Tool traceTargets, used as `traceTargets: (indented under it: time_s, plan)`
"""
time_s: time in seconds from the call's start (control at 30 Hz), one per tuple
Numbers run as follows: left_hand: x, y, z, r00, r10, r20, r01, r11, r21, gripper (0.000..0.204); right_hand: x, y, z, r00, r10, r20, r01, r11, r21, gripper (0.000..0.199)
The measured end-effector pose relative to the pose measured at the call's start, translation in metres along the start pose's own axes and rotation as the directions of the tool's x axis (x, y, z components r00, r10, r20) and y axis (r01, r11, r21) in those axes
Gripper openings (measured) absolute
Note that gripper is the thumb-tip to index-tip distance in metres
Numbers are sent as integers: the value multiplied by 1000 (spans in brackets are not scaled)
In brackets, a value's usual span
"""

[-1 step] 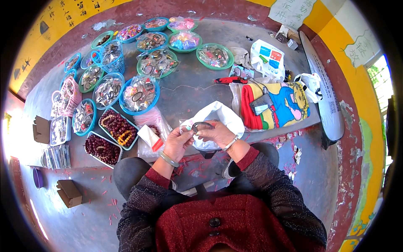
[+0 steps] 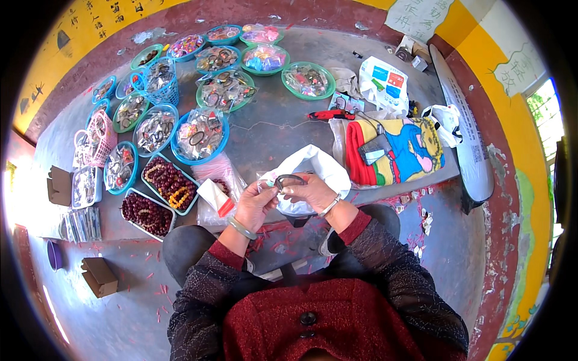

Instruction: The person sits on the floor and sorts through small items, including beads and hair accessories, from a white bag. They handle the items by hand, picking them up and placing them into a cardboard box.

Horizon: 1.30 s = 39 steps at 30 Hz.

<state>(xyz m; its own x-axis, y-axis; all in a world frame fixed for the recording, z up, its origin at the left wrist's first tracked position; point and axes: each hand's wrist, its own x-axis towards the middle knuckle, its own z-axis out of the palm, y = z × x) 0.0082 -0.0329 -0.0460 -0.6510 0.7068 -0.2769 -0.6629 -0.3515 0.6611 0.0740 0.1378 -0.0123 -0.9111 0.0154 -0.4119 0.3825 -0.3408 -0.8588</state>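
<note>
A thin dark loop (image 2: 292, 177), the size of a bracelet or hair tie, is held between my two hands over an open white plastic bag (image 2: 328, 174). My left hand (image 2: 250, 207), with a pale bangle at its wrist, pinches the loop's left end. A bit of clear film with a small coloured piece shows by its fingertips; what it is I cannot make out. My right hand (image 2: 316, 194), with a light bracelet, has its fingers closed on the loop's right part. Part of the loop is hidden by the fingers.
To the left, trays of dark red beads (image 2: 147, 215) stand beside a stack of clear plastic sleeves (image 2: 220, 174). Several baskets (image 2: 226, 144) of bagged trinkets fill the back left. A colourful folded blanket (image 2: 397, 153) with a phone (image 2: 374, 149) on it lies right.
</note>
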Motion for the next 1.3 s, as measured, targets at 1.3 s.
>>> traceTargets:
  time_s: [1.3]
  plan:
    - [-9,5,15,992,94,90,-95,995,13,8,-2,-3,3,997,-39,63,23,971,237,25]
